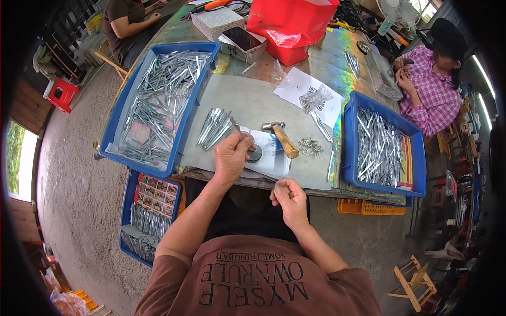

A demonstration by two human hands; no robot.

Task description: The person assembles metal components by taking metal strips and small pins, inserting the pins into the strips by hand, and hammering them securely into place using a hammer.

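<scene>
My left hand [230, 158] is closed around a slim metal piece [235, 124] that sticks up past the fingers. Beside its fingertips, a dark round metal block [255, 153] sits on white paper [276, 164]. My right hand [291, 200] is at the table's front edge with thumb and fingers pinched together; whatever may be between them is too small to make out. A hammer [285, 141] with a wooden handle lies right of the block, near a heap of tiny metal pins [311, 148]. Left of my left hand is a bunch of slim silvery pieces [214, 128].
Blue trays of slim metal pieces stand left [182, 126] and right [347, 152]; another blue tray [126, 210] is below at left. Farther back are a red bag [287, 26], a phone [241, 38] and a printed sheet [292, 87]. Two people sit around the table.
</scene>
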